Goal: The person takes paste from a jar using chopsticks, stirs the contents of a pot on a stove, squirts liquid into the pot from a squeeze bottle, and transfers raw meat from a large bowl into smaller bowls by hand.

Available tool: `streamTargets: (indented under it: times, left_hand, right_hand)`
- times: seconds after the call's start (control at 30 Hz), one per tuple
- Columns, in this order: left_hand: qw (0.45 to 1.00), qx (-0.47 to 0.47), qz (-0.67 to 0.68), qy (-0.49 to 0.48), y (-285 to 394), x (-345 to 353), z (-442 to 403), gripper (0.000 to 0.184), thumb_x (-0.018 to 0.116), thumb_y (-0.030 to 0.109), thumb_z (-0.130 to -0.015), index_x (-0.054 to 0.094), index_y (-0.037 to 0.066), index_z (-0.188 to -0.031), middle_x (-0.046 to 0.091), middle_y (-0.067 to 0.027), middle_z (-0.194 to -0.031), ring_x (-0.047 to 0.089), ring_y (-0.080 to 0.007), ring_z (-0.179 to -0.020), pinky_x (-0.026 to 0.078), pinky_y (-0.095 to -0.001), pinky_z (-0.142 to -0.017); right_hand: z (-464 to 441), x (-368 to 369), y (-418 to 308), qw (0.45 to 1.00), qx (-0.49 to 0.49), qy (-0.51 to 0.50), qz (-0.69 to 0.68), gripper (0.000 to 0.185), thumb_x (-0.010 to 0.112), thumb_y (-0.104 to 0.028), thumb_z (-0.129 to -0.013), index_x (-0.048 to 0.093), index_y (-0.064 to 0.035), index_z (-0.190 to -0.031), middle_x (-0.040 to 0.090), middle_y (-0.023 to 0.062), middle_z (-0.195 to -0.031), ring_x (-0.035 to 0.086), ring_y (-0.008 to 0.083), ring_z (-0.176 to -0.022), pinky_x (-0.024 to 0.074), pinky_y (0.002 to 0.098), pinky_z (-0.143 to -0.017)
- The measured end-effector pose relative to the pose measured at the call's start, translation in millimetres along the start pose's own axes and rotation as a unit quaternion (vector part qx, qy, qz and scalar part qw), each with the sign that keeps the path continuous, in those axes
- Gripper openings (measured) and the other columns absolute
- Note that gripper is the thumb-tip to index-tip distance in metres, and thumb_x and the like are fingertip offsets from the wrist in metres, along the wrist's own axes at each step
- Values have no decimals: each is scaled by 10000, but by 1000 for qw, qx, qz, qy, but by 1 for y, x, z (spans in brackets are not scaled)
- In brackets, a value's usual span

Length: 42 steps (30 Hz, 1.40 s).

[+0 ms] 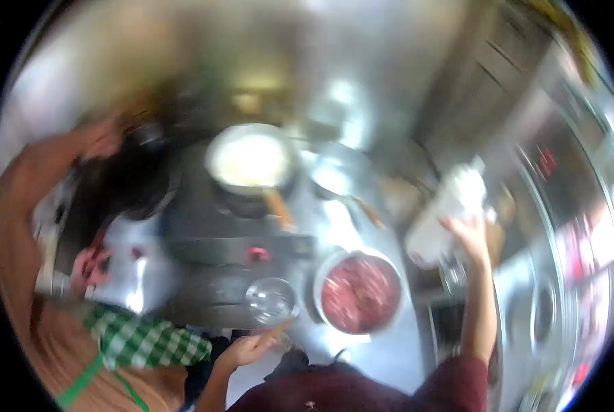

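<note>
My left hand (247,350) is closed round a slim wooden stick or utensil handle (278,332), just below a clear glass bowl (271,310). Motion blur hides what kind of utensil it is. On the right, my right hand (469,235) grips the side of a whitish plastic jug (433,230), which leans with its top toward the upper right. A metal bowl of raw red meat (360,292) stands on the steel counter between my two arms.
A pan of white contents (248,159) with a wooden handle sits on the stove. Beside it stands a small saucepan (331,177). At left, a co-worker in a green checked apron (149,340) has one hand (102,137) by a dark wok (142,182) and another (90,269) lower down.
</note>
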<state>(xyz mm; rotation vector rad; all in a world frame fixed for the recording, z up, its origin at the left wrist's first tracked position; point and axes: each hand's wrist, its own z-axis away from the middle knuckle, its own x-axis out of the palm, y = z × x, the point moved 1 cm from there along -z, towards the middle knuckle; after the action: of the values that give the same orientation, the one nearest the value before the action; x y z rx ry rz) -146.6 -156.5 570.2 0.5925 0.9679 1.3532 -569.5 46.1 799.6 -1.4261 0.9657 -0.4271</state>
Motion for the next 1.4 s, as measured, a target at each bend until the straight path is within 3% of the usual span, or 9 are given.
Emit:
streamTargets:
  times: [0.17,0.4,0.67,0.9,1.03,1.07,1.23,1.27,1.4]
  left_hand:
    - [996,22,17,-80,77,78,-26,231,448,176,-902,599,44,-1016,442,31,-590,443,-66,-553,374,-223,-529]
    - [972,94,-122,-177,141,255,-73,238,458,222,-889,602,66,-997,507,-22,-618,494,-116,-560,410,-266,-542]
    - [886,213,-233,-340,235,481,-85,284,453,251,-897,574,78,-1088,560,-60,-631,542,-148,-600,428,-294,-578]
    - [875,140,-336,-319,282,544,-105,260,444,231,-910,572,58,-1055,552,-20,-670,528,-110,-627,422,-253,-596]
    - [856,212,-370,-293,308,594,-123,265,445,233,-905,562,62,-1070,589,-56,-716,557,-146,-666,433,-278,-620]
    - [869,216,-348,-278,311,608,-126,304,442,268,-886,551,44,-1059,598,-118,-744,592,-265,-720,449,-340,-661]
    - [921,148,-303,-197,300,677,-122,319,418,289,-904,539,45,-1070,596,-95,-773,570,-220,-733,440,-330,-688]
    - [925,166,-280,-194,310,689,-114,330,406,306,-913,539,45,-1066,592,-82,-774,556,-207,-723,436,-317,-688]
    - [957,130,-203,-159,314,715,-81,379,376,362,-923,531,47,-1069,595,-93,-824,556,-230,-764,429,-333,-717]
  right_hand:
    - [103,-96,5,991,-108,83,15,586,743,-139,-616,491,-22,-1132,577,52,-982,538,165,-933,425,326,-839]
    - [322,-264,80,975,-7,224,3,683,716,-162,-574,457,-31,-1191,518,95,-1148,492,178,-1064,378,315,-915]
    - [569,-410,143,857,136,473,156,657,721,-202,-561,478,-13,-1141,580,124,-1014,563,206,-922,437,327,-811]
    - [677,-473,231,689,144,703,101,565,701,-97,-618,464,1,-1121,559,111,-1011,540,207,-938,433,324,-809]
    - [705,-547,277,642,137,751,70,591,695,-38,-642,427,-1,-1168,524,107,-1083,510,208,-991,404,333,-863]
    - [709,-569,297,624,120,772,28,621,700,-33,-632,414,5,-1183,511,112,-1106,496,211,-1014,390,334,-880]
    - [754,-723,397,576,77,772,259,652,723,-152,-624,448,23,-1189,498,169,-1172,484,279,-1067,359,387,-933]
    - [767,-751,422,554,192,766,263,678,736,-210,-635,446,17,-1203,514,184,-1152,497,304,-1045,372,400,-918]
    - [705,-798,381,485,234,738,406,502,657,-165,-739,472,48,-1155,536,188,-1125,543,281,-951,429,376,-864]
